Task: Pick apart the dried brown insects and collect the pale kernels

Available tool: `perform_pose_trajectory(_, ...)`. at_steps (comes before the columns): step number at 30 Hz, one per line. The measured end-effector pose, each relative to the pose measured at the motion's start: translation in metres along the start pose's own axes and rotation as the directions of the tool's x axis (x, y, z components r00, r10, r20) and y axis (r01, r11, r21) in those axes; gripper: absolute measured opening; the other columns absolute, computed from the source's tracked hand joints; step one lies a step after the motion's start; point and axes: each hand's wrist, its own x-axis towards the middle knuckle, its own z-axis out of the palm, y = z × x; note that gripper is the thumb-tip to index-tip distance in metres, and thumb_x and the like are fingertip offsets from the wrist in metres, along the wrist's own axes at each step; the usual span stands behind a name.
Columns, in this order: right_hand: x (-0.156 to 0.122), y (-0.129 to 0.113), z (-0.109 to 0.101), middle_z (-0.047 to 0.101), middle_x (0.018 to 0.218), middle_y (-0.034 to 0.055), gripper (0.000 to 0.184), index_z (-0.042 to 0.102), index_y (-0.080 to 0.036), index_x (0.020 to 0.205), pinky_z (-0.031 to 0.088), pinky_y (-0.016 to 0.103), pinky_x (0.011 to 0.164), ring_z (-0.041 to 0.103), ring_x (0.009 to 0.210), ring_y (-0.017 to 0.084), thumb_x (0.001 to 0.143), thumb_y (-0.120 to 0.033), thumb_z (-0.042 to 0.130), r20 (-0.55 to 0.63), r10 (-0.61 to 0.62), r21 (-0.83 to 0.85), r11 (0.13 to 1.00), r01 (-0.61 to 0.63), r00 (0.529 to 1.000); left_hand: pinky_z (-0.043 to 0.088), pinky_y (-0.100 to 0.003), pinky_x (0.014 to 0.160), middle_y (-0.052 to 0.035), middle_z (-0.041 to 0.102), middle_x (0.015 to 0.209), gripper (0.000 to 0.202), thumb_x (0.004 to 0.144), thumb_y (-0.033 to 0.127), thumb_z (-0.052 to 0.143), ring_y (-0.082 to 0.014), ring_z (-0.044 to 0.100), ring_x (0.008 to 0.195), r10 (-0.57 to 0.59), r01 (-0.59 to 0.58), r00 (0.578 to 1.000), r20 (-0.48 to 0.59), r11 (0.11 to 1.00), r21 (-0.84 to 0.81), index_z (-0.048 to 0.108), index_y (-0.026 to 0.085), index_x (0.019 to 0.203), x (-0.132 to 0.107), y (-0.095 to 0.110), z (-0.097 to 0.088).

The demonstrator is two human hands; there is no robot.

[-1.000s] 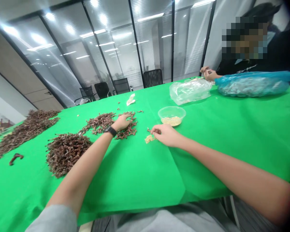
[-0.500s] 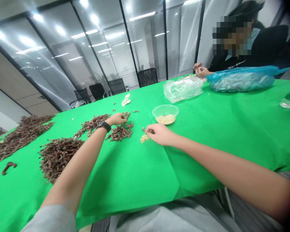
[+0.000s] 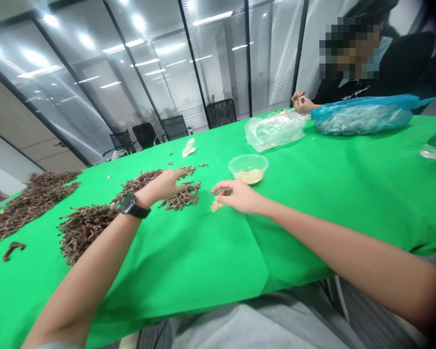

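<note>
The left hand [image 3: 163, 185] was at dark twiggy pieces [image 3: 183, 198], fingers parted, well in from the tabletop's [image 3: 203, 261] near edge. The right hand [image 3: 240, 196] curled by pale grains [image 3: 216, 207]; any grasp could not be determined. A clear bowl [image 3: 233, 168] stood beyond.

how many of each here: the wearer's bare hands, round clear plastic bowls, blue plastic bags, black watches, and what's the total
Left hand and right hand, both bare: 2
Round clear plastic bowl: 1
Blue plastic bag: 1
Black watch: 1
Total: 5
</note>
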Motion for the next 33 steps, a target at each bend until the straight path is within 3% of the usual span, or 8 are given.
perform_pose_trajectory(5, -0.01, -0.015, -0.004, 0.067, 0.085, 0.002, 0.047, 0.063, -0.016, 0.129, 0.046, 0.021, 0.058, 0.058, 0.067, 0.01, 0.083, -0.022, 0.069, 0.255, 0.12, 0.355, 0.911, -0.208, 0.959, 0.041, -0.045, 0.114, -0.0142, 0.055, 0.147, 0.058, 0.091, 0.016, 0.05, -0.0277, 0.05, 0.137, 0.232, -0.22, 0.932, -0.279, 0.973, 0.073, 0.044, 0.017, 0.148, -0.033, 0.058, 0.031)
perform_pose_trajectory(8, -0.018, -0.023, -0.005, 0.064, 0.072, -0.0021, 0.047, 0.058, -0.018, 0.129, 0.047, 0.022, 0.058, 0.056, 0.061, 0.01, 0.084, -0.026, 0.07, 0.532, 0.047, 0.49, 0.797, -0.353, 0.845, 0.046, -0.044, 0.103, -0.0158, 0.066, 0.128, 0.043, 0.092, 0.016, 0.049, -0.028, 0.06, 0.119, 0.31, -0.274, 0.899, -0.309, 0.949, 0.157, 0.054, 0.016, 0.134, -0.044, 0.083, 0.057)
perform_pose_trajectory(12, -0.025, -0.026, -0.002, 0.06, 0.065, -0.0043, 0.034, 0.061, -0.015, 0.112, 0.044, 0.02, 0.055, 0.055, 0.057, 0.009, 0.084, -0.03, 0.073, 0.692, -0.037, 0.429, 0.824, -0.37, 0.721, 0.044, -0.028, 0.067, -0.0068, 0.068, 0.078, 0.01, 0.09, 0.027, 0.055, -0.0192, 0.062, 0.072, 0.162, -0.157, 0.949, -0.27, 0.987, 0.039, 0.062, 0.019, 0.089, -0.05, 0.099, 0.076)
perform_pose_trajectory(14, -0.027, -0.027, 0.0, 0.058, 0.065, -0.005, 0.033, 0.06, -0.015, 0.111, 0.041, 0.019, 0.054, 0.055, 0.057, 0.008, 0.085, -0.03, 0.072, 0.719, -0.025, 0.375, 0.856, -0.357, 0.695, 0.035, -0.025, 0.057, -0.0021, 0.059, 0.061, 0.017, 0.088, 0.028, 0.055, -0.014, 0.052, 0.056, 0.066, -0.081, 0.971, -0.23, 0.995, -0.057, 0.057, 0.02, 0.073, -0.052, 0.102, 0.078)
perform_pose_trajectory(17, -0.027, -0.028, 0.003, 0.056, 0.061, -0.0064, 0.033, 0.058, -0.013, 0.113, 0.038, 0.019, 0.053, 0.053, 0.054, 0.008, 0.087, -0.031, 0.069, 0.709, 0.023, 0.28, 0.908, -0.312, 0.705, 0.027, -0.024, 0.053, 0.0009, 0.05, 0.051, 0.023, 0.084, 0.024, 0.054, -0.0104, 0.042, 0.049, 0.0, -0.04, 0.982, -0.189, 0.977, -0.207, 0.05, 0.019, 0.061, -0.053, 0.104, 0.077)
perform_pose_trajectory(21, -0.028, -0.028, 0.006, 0.052, 0.056, -0.0073, 0.028, 0.061, -0.014, 0.107, 0.035, 0.021, 0.051, 0.047, 0.05, 0.008, 0.092, -0.037, 0.063, 0.659, 0.033, 0.153, 0.972, -0.177, 0.751, 0.026, -0.022, 0.052, 0.0012, 0.05, 0.052, 0.022, 0.079, 0.023, 0.055, -0.0098, 0.042, 0.051, 0.015, -0.05, 0.995, -0.101, 0.933, -0.356, 0.05, 0.018, 0.058, -0.052, 0.105, 0.076)
perform_pose_trajectory(27, -0.027, -0.024, 0.015, 0.047, 0.051, -0.0071, 0.025, 0.061, -0.017, 0.086, 0.031, 0.023, 0.05, 0.04, 0.048, 0.009, 0.094, -0.041, 0.057, 0.531, 0.045, 0.036, 0.996, -0.076, 0.846, 0.028, -0.025, 0.054, -0.0032, 0.059, 0.056, 0.014, 0.077, 0.024, 0.056, -0.0123, 0.047, 0.05, 0.034, -0.049, 0.998, -0.059, 0.964, -0.26, 0.056, 0.019, 0.064, -0.05, 0.103, 0.077)
perform_pose_trajectory(33, -0.025, -0.015, 0.024, 0.04, 0.047, -0.0074, 0.035, 0.05, -0.019, 0.066, 0.03, 0.024, 0.05, 0.04, 0.047, 0.009, 0.093, -0.042, 0.056, 0.463, -0.044, -0.066, 0.994, 0.084, 0.885, 0.032, -0.023, 0.055, -0.0026, 0.066, 0.064, 0.012, 0.074, 0.021, 0.053, -0.0123, 0.051, 0.057, 0.112, -0.103, 0.994, -0.006, 0.891, -0.441, 0.06, 0.017, 0.065, -0.05, 0.098, 0.086)
